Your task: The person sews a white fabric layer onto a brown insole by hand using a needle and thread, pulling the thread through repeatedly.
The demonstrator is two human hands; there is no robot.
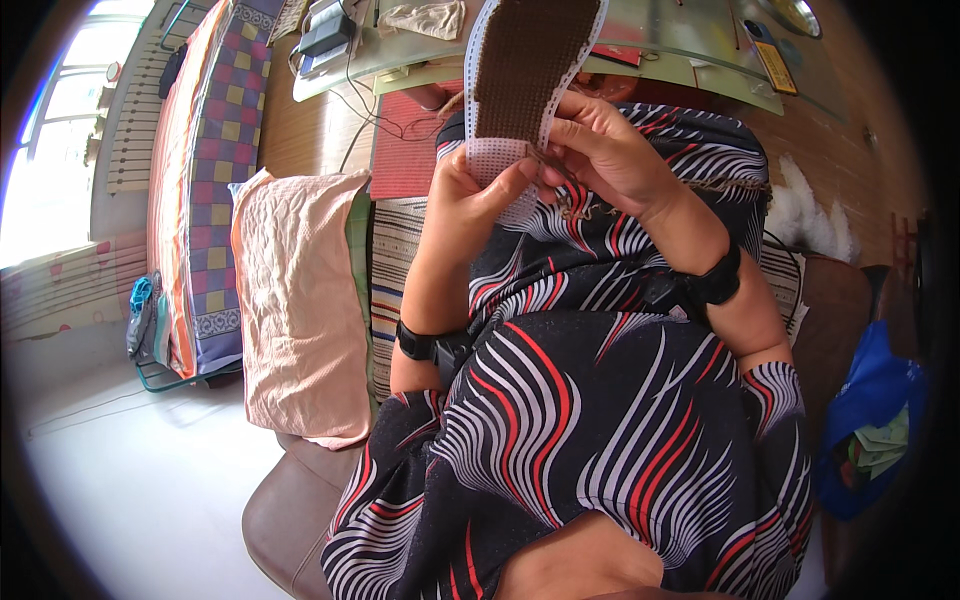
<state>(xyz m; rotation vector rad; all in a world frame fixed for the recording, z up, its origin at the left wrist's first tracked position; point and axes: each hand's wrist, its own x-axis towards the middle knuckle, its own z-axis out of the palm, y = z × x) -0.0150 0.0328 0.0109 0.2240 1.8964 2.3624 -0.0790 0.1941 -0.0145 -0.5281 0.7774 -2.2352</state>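
A slipper-sole-shaped piece of white plastic mesh point(499, 155) is held up over my lap. Dense brown yarn stitching point(525, 67) covers its upper part, while the lower end and the rim show bare white mesh. My left hand point(474, 191) grips that lower end, its thumb lying across the mesh. At the right edge, my right hand point(611, 146) has its fingers bent around the border and a strand of brown yarn point(574, 180). Loose yarn hangs in curls below these fingers. Whether a needle is among them cannot be made out.
Ahead stands a glass-topped table point(697, 37) with a dark box point(328, 37), a crumpled cloth point(426, 19), a phone-like object point(769, 56) and a metal bowl point(796, 16). A pink towel point(300, 307) covers the seat at left. A blue bag point(870, 390) sits at right, below white fur point(806, 214).
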